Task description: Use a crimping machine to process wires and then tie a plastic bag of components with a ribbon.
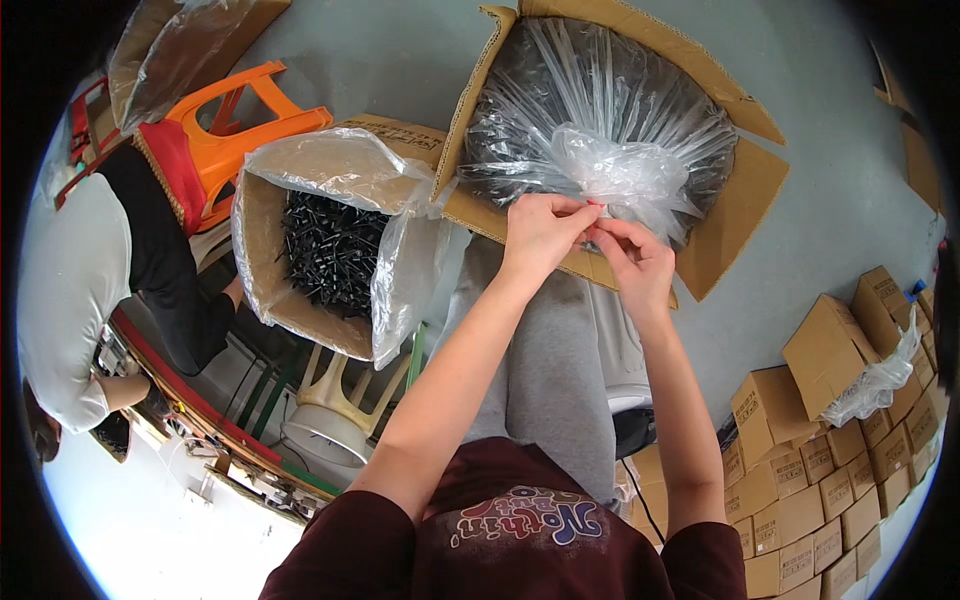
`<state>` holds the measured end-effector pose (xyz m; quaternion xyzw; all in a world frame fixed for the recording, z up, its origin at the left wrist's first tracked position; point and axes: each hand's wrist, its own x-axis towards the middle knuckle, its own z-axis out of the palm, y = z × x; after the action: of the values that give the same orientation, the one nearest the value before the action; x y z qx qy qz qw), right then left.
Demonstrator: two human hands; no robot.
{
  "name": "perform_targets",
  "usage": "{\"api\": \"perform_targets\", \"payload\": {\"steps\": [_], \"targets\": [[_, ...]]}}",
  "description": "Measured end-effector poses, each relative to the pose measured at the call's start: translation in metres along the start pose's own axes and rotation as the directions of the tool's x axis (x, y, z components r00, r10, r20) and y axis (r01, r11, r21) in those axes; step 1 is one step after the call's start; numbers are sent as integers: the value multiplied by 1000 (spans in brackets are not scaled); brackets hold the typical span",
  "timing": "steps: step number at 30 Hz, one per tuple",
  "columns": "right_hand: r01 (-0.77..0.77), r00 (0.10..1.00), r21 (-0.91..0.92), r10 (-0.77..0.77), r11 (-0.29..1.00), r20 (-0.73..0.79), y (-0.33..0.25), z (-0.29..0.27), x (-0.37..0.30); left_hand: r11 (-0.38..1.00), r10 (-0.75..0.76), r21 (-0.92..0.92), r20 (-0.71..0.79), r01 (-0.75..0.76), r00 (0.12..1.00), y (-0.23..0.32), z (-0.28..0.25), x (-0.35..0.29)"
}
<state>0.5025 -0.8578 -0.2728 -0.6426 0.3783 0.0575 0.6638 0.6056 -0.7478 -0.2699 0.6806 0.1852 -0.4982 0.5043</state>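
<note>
A large clear plastic bag (pixel 600 95) full of dark pieces sits in an open cardboard box (pixel 745 205) in front of me. The bag's mouth is gathered into a bunched, whitish neck (pixel 625 170). At the near side of this neck, my left hand (pixel 540 235) and my right hand (pixel 640 262) meet with fingertips pinched. A bit of thin red tie (pixel 595 203) shows between them. My fingers cover most of the tie, so whether it is knotted is hidden.
Left of my arms stands a plastic-lined carton (pixel 262 255) of small black parts (pixel 330 250). Beyond it are an orange stool (pixel 250 125) and a seated person (pixel 85 270) at a workbench. Stacked cardboard boxes (pixel 790 515) fill the lower right.
</note>
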Motion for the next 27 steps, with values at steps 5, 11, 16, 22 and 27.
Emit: {"api": "perform_targets", "payload": {"steps": [5, 11, 16, 22, 27], "targets": [[-9, 1000, 92, 8, 996, 19, 6, 4, -2, 996, 84, -2, 13, -84, 996, -13, -3, 9], [398, 913, -407, -398, 822, 89, -22, -13, 18, 978, 193, 70, 24, -195, 981, -16, -6, 5], [640, 758, -531, -569, 554, 319, -25, -13, 37, 955, 232, 180, 44, -236, 972, -5, -10, 0], [698, 716, -518, -501, 494, 487, -33, -19, 52, 949, 235, 186, 117, -254, 965, -8, -19, 9], [724, 680, -530, -328, 442, 655, -46, -23, 69, 962, 238, 103, 129, -252, 963, -14, -17, 16]]}}
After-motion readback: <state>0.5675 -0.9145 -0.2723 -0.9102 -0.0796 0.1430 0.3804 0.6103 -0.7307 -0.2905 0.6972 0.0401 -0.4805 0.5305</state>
